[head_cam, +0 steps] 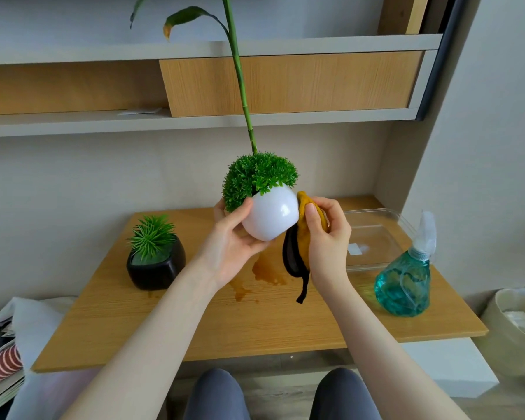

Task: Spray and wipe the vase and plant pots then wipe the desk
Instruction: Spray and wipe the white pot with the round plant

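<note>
Grey-clad knees (212,395) show at the bottom edge, under the desk's near edge, with both bare forearms reaching up over them.

Fingers of the left hand (234,234) are curled around the white pot (270,215): the thumb lies along its left side and the other fingers cup it from beneath and behind. This pot is lifted clear of the desk (255,322), tilted, its bushy green plant (255,177) leaning up and left. The right hand (325,234) pinches a yellow cloth (305,225) between thumb and curled fingers and presses it against the pot's right side. The cloth's dark backing and a thin dark strip hang down below the hand, above the desk.

On the wood below the pot lies a wet patch (267,272), with smaller drips trailing toward the near-left. A black pot (155,265) with a spiky green plant stands near the desk's left edge, well apart from the hands. A spray bottle (405,286) of blue-green liquid stands at the right edge, upright, with a clear trigger head. Behind it, in the back right corner, rests a clear tray (373,234) bearing a small white label.

A tall green stalk (240,74) rises behind the white pot, with leaves arching at the top; its base is hidden. Shelves (194,119) with wood panels run along the wall above. Striped fabric (0,363) lies off the desk's left side, and a pale bin (515,325) sits off its right.
</note>
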